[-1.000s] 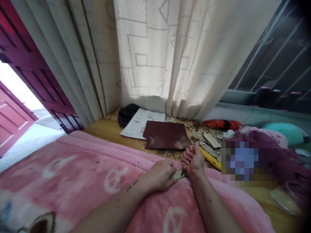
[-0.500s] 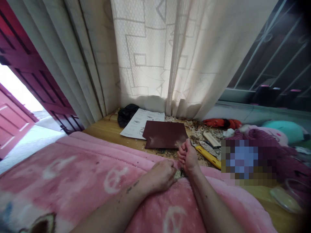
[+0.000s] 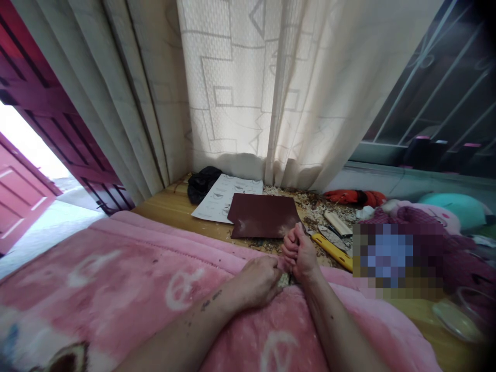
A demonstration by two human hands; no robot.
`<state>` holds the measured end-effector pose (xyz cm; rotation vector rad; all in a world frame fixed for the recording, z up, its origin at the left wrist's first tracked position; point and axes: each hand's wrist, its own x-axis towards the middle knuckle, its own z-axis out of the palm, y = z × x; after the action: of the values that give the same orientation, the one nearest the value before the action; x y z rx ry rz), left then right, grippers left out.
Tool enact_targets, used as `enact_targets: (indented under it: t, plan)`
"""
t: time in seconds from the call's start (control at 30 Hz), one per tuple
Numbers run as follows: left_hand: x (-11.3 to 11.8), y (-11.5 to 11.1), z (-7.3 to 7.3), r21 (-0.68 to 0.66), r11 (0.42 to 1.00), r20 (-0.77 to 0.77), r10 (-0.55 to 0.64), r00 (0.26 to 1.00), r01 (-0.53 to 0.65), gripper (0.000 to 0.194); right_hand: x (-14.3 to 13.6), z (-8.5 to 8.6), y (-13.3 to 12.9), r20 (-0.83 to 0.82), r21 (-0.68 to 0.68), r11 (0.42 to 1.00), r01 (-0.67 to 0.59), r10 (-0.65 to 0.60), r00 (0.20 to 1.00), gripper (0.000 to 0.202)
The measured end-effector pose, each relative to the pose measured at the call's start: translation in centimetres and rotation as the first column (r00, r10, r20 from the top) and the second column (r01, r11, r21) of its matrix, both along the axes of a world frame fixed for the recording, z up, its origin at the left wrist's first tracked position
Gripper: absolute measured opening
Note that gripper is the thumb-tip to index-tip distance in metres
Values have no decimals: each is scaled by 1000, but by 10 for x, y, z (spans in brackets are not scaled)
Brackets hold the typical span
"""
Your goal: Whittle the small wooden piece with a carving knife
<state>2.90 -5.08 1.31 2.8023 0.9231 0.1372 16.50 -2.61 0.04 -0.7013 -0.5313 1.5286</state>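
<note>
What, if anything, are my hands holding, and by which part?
Your left hand appears to grip a small pale piece by its left end. Your right hand is curled shut beside it; what that holds, if anything, cannot be told.

Worn on the head, looking forward and steeply down over the forearms. Set near enough to crop both at the bottom edge. Centred above the left hand and right hand; facing the curtain, taking in door left, window grille right.
</note>
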Motion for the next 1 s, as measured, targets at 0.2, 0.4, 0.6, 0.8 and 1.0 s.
enact_targets:
  t: [0.2, 0.4, 0.6, 0.8, 1.0]
  plan:
    - [-1, 0, 0, -50, 998, -19, 22, 1000, -23, 15, 12, 4, -4, -83, 25, 1000, -11, 13, 996, 39]
    - [-2, 3, -3, -52, 998, -8, 27, 1000, -27, 18, 10, 3, -4, -101, 10, 988, 151, -149, 984, 37]
    - [-3, 4, -5, -73, 997, -24, 16, 1000, -18, 19, 10, -2, -1, -64, -54, 958, 280, -283, 957, 40]
    - [-5, 3, -2, -68, 998, -8, 16, 1000, -17, 23, 6, 0, 0, -14, -94, 940, 329, -332, 943, 40]
    - [-4, 4, -4, -65, 998, -6, 20, 1000, -20, 23, 3, -1, 0, 84, -144, 861, 487, -480, 873, 41]
